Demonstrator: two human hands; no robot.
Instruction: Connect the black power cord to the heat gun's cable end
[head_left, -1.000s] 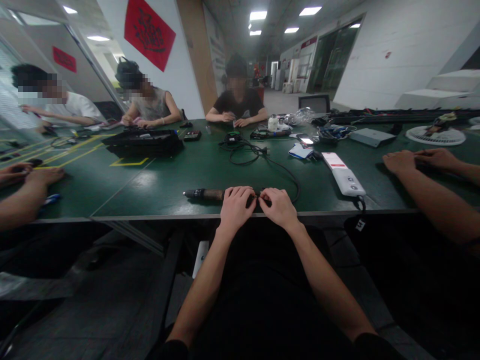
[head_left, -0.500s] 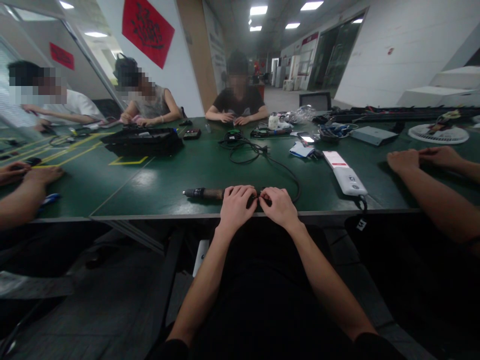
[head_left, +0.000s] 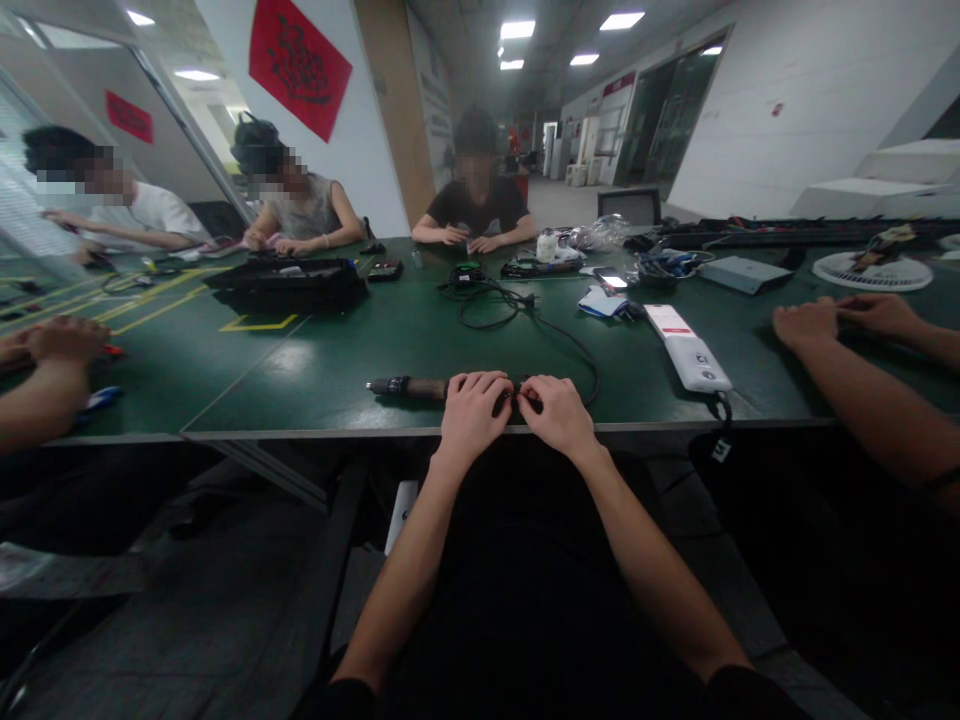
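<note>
Where left hand (head_left: 472, 412) grips tool (head_left: 409, 388), its middle is hidden | right hand (head_left: 559, 413) pinches cord (head_left: 576, 347) — (blurry)

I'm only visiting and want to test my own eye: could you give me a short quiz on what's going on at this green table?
1. True or false: the long dark tool lies on the green table.
2. The left hand and right hand both rest on the tool. Past which hand does its free end stick out? A) left B) right C) neither
3. What curves away across the table from the spot by the right hand?

Key: 1 true; 2 A; 3 the black cable.
</note>
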